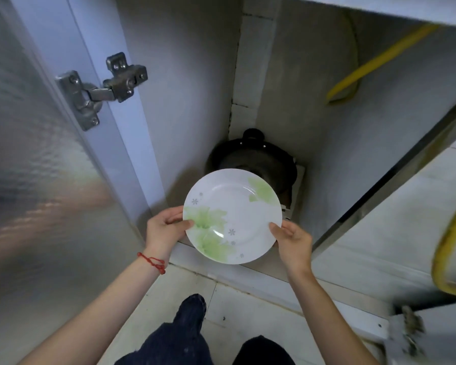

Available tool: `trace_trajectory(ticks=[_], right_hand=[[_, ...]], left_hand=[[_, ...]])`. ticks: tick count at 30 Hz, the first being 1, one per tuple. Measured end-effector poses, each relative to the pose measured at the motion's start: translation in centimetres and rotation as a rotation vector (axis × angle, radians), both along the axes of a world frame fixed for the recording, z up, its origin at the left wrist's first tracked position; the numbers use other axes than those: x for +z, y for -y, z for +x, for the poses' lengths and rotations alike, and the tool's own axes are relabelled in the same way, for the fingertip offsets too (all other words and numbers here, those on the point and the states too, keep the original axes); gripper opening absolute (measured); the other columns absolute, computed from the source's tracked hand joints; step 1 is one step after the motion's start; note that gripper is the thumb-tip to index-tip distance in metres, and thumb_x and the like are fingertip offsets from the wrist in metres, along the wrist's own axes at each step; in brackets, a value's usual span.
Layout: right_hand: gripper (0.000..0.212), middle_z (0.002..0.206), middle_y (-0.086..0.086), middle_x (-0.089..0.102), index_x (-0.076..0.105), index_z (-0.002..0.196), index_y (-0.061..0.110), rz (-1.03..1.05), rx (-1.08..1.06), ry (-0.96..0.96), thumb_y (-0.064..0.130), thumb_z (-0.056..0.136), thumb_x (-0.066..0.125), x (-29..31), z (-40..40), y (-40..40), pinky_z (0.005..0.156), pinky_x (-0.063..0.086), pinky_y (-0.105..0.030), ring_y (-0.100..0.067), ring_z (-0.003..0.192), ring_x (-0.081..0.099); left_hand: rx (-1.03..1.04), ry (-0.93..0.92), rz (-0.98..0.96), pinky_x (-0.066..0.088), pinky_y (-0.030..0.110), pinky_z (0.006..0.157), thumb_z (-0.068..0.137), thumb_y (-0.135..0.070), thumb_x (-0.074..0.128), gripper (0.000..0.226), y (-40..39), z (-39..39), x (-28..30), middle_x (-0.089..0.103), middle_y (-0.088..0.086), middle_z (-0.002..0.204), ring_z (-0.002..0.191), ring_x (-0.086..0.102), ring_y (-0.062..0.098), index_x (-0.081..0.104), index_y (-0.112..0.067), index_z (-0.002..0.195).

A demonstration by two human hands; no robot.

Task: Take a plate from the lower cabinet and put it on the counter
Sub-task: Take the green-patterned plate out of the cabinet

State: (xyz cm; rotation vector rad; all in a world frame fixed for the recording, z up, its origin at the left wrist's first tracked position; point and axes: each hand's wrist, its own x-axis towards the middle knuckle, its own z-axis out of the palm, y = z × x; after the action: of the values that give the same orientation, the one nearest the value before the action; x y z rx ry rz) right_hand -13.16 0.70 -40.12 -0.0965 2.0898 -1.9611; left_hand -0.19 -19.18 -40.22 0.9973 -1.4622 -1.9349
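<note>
A white plate (232, 216) with pale green flower prints is held in the air at the front of the open lower cabinet (195, 101). My left hand (165, 230) grips its left rim, thumb on top. On the opposite rim, my right hand (292, 242) holds it the same way. The plate faces up, tilted slightly toward me. The counter is not in view.
A black wok (261, 164) with a loop handle leans in the cabinet's back corner, just behind the plate. The open cabinet door (37, 154) with its metal hinge (100, 88) stands at left. Yellow hoses (379, 64) run at right. My legs and the tiled floor (237, 306) are below.
</note>
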Motion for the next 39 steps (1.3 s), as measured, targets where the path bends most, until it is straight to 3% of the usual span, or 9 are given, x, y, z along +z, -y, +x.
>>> trace_trajectory(ticks=[4, 7, 11, 14, 19, 22, 25, 31, 39], right_hand=[[0.011, 0.084, -0.004, 0.070, 0.067, 0.089, 0.006, 0.058, -0.024, 0.070, 0.005, 0.079, 0.068, 2.6, 0.1, -0.4, 0.062, 0.054, -0.018, -0.013, 0.073, 0.066], [0.008, 0.087, -0.009, 0.070, 0.067, 0.086, 0.003, 0.071, -0.031, 0.102, 0.003, 0.078, 0.068, 4.3, 0.2, -0.6, 0.066, 0.052, -0.025, -0.022, 0.077, 0.066], [0.004, 0.082, -0.007, 0.070, 0.068, 0.081, 0.003, 0.084, -0.043, 0.127, 0.001, 0.078, 0.067, 5.9, 1.2, -1.3, 0.068, 0.053, -0.031, -0.021, 0.074, 0.065], [0.020, 0.070, 0.004, 0.070, 0.068, 0.067, 0.016, 0.105, -0.075, 0.150, -0.001, 0.078, 0.067, 7.5, 2.4, -2.4, 0.066, 0.054, -0.032, -0.021, 0.070, 0.064], [0.017, 0.073, -0.011, 0.066, 0.065, 0.065, 0.008, 0.177, -0.095, 0.220, -0.002, 0.079, 0.065, 11.5, 5.2, -5.0, 0.071, 0.051, -0.041, -0.026, 0.069, 0.059], [0.008, 0.066, -0.008, 0.065, 0.063, 0.073, -0.005, 0.202, -0.071, 0.240, -0.001, 0.080, 0.063, 14.4, 7.1, -6.7, 0.062, 0.053, -0.033, -0.022, 0.060, 0.057], [0.018, 0.059, 0.011, 0.069, 0.066, 0.069, 0.015, 0.210, -0.063, 0.291, 0.001, 0.081, 0.063, 17.6, 9.2, -8.1, 0.050, 0.053, -0.014, -0.004, 0.052, 0.061], [0.020, 0.057, 0.013, 0.071, 0.065, 0.070, 0.017, 0.234, -0.012, 0.364, 0.001, 0.082, 0.062, 23.5, 13.5, -10.1, 0.050, 0.052, -0.014, -0.006, 0.056, 0.063], [0.019, 0.059, 0.017, 0.071, 0.066, 0.072, 0.020, 0.248, -0.038, 0.327, 0.002, 0.081, 0.064, 30.8, 17.9, -11.2, 0.050, 0.053, -0.014, 0.000, 0.058, 0.066]], left_hand=[[0.007, 0.055, 0.084, 0.060, 0.028, 0.065, 0.068, 0.017, 0.063, 0.033, -0.1, -0.6, 1.8, 0.070, 0.009, 0.086, 0.083, 0.067, 0.031, 0.067, -0.011, 0.085], [0.002, 0.097, 0.104, 0.059, 0.025, 0.054, 0.067, 0.018, 0.063, 0.034, -0.3, -0.8, 2.9, 0.070, 0.008, 0.084, 0.073, 0.068, 0.025, 0.065, -0.001, 0.096], [0.015, 0.129, 0.142, 0.058, 0.023, 0.053, 0.066, 0.022, 0.061, 0.036, -0.9, -0.6, 4.6, 0.072, 0.001, 0.069, 0.063, 0.068, 0.019, 0.063, 0.004, 0.097], [-0.014, 0.149, 0.165, 0.057, 0.023, 0.052, 0.067, 0.022, 0.059, 0.035, -2.2, 0.3, 6.4, 0.072, -0.009, 0.059, 0.057, 0.068, 0.010, 0.064, 0.002, 0.095], [-0.041, 0.204, 0.208, 0.057, 0.022, 0.052, 0.069, 0.023, 0.057, 0.038, -4.5, 2.4, 10.6, 0.066, 0.011, 0.091, 0.071, 0.063, 0.024, 0.060, 0.009, 0.104], [-0.052, 0.226, 0.229, 0.057, 0.020, 0.052, 0.070, 0.022, 0.057, 0.036, -6.0, 4.3, 13.7, 0.065, 0.008, 0.089, 0.075, 0.061, 0.027, 0.059, 0.010, 0.104], [-0.057, 0.256, 0.238, 0.057, 0.020, 0.053, 0.070, 0.020, 0.058, 0.034, -7.3, 6.9, 16.8, 0.066, 0.008, 0.087, 0.077, 0.062, 0.028, 0.061, 0.007, 0.102], [-0.017, 0.313, 0.270, 0.055, 0.020, 0.049, 0.068, 0.020, 0.060, 0.034, -9.5, 11.8, 22.9, 0.073, -0.008, 0.063, 0.061, 0.069, 0.010, 0.066, -0.005, 0.090], [-0.034, 0.294, 0.278, 0.055, 0.020, 0.050, 0.067, 0.020, 0.061, 0.035, -10.3, 16.1, 30.7, 0.074, -0.010, 0.063, 0.061, 0.069, 0.010, 0.068, -0.009, 0.085]])
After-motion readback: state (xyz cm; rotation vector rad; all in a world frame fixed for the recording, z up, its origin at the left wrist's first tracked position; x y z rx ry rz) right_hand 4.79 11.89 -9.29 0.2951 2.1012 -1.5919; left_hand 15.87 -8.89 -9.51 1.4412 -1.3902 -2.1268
